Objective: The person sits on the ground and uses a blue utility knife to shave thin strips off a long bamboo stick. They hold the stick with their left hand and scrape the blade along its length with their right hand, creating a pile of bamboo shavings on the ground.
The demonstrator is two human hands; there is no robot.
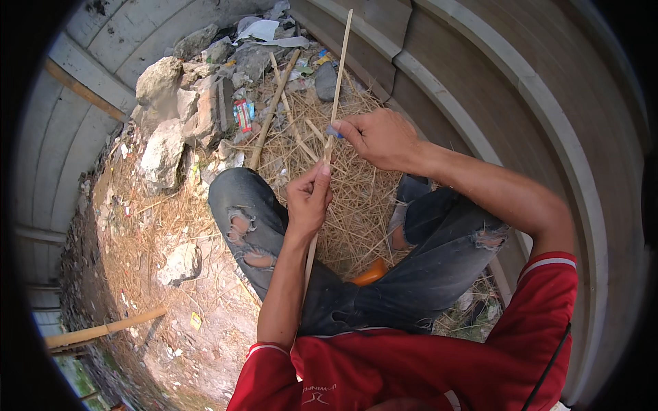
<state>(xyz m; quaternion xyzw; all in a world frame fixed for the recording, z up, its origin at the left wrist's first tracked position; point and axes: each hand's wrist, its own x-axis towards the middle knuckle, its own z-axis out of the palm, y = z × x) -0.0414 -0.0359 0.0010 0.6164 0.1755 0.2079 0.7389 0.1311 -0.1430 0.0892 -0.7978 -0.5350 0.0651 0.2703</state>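
A long, thin, pale strip, apparently bamboo (340,68), runs upward from my lap and away from me. My left hand (310,198) is closed round its lower part, thumb lying along it. Further up the strip, my right hand (384,140) pinches a small blue piece (334,129) against it. What this blue piece is, I cannot make out. Just below it, the strip looks split or rough at its edge. The strip's lower end passes beside my left forearm and is partly hidden there.
Straw-like shavings (349,219) cover the ground between my legs, with an orange object (370,272) near my lap. Rocks (164,147), bamboo sticks (274,109) and litter (257,31) lie ahead. A ribbed metal wall (473,82) rises at right; a pole (106,327) juts in at left.
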